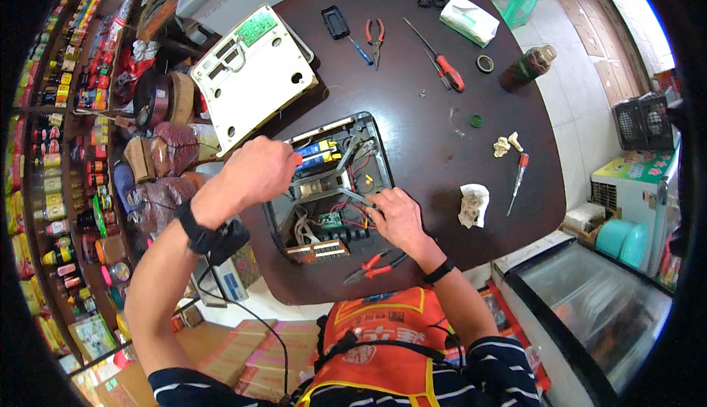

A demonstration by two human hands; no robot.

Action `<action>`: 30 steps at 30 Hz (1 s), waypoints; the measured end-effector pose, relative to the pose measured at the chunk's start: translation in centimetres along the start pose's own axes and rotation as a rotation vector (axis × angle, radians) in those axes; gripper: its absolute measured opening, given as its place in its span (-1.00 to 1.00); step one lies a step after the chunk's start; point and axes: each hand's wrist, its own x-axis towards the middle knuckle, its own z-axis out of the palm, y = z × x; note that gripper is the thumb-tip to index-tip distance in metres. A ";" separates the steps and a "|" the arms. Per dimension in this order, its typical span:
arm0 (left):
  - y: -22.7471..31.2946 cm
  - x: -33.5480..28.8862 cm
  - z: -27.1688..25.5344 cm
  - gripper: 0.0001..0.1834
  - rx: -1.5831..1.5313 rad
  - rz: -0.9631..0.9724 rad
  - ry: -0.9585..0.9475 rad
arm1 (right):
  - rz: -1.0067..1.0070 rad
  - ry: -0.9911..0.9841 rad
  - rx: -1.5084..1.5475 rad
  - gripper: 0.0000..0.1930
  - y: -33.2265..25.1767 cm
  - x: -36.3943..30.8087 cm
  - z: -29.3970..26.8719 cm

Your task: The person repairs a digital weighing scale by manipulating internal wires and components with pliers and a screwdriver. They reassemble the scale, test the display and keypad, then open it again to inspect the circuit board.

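An opened black device base, much like a scale's lower half, lies on the dark table. Inside it are a blue-and-yellow battery, a grey cross-shaped metal bracket, coloured wires and a small green circuit board. My left hand is closed over the base's left edge, beside the battery. A bit of orange-red shows at its fingers; the rest is hidden. My right hand pinches the bracket's near right arm at the base's right rim. Red-handled pliers lie just below the base.
Behind my left hand stands a white housing with a green board. Across the table lie pliers, a red screwdriver, another screwdriver, a tissue pack, tape, a bottle and crumpled paper.
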 end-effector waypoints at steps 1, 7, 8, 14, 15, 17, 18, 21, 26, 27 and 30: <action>0.2 0.9 -0.5 -0.62 0.001 0.013 -0.037 | 0.003 -0.003 -0.003 -0.73 0.0 0.0 0.0; 1.7 4.2 -2.8 -0.55 0.081 -0.018 -0.250 | 0.018 -0.006 -0.003 -0.73 -0.2 0.1 -0.1; 2.1 4.2 -2.9 -0.56 0.090 -0.037 -0.253 | 0.020 -0.005 0.001 -0.73 -0.2 0.1 -0.1; 2.8 4.0 -3.2 -0.60 0.175 -0.018 -0.237 | 0.012 -0.026 -0.007 -0.73 0.2 0.0 0.0; 2.8 3.9 -3.2 -0.64 0.234 0.016 -0.231 | -0.001 -0.017 -0.006 -0.73 0.2 0.0 0.0; 3.1 3.6 -2.8 -0.75 0.346 0.109 -0.192 | -0.008 -0.009 -0.009 -0.73 0.3 -0.1 0.1; 3.2 3.4 -2.5 -0.81 0.398 0.168 -0.156 | -0.008 -0.008 -0.005 -0.73 0.3 -0.1 0.1; 3.3 3.3 -2.1 -0.86 0.500 0.313 -0.098 | -0.008 -0.004 -0.004 -0.73 0.4 -0.1 0.1; 3.4 2.5 -2.3 -0.85 0.403 0.291 -0.033 | 0.005 -0.018 -0.010 -0.73 0.0 0.1 -0.2; 3.4 2.3 -2.4 -0.84 0.312 0.182 -0.036 | -0.013 0.000 -0.002 -0.73 0.0 0.1 -0.2; 3.1 3.1 -2.8 -0.80 0.137 -0.005 -0.170 | -0.014 0.018 0.010 -0.74 0.2 0.0 -0.1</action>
